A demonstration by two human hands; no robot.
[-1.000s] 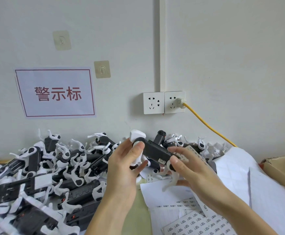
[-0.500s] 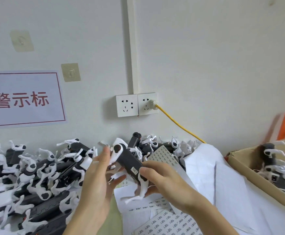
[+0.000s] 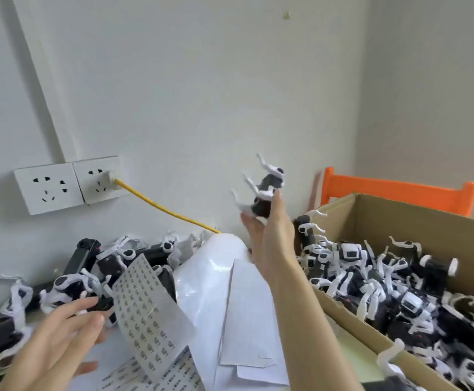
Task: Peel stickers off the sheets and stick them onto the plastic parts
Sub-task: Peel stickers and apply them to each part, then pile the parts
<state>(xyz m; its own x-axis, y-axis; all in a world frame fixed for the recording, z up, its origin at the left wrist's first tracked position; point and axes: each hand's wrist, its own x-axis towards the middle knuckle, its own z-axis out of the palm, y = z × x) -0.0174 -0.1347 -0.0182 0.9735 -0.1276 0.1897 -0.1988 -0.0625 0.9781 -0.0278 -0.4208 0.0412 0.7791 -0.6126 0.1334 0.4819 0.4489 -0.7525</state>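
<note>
The right hand [image 3: 269, 230], fingers straight and apart, has a black-and-white plastic part [image 3: 267, 193] at its fingertips, airborne beside the brown cardboard box [image 3: 371, 328] heaped with similar parts; whether it touches is unclear. The left hand [image 3: 58, 331] hangs open, holding nothing, by the curled sheet of small printed stickers [image 3: 142, 300]. A large pile of parts [image 3: 69, 280] on the counter probably awaits stickers, so much work seems left
</note>
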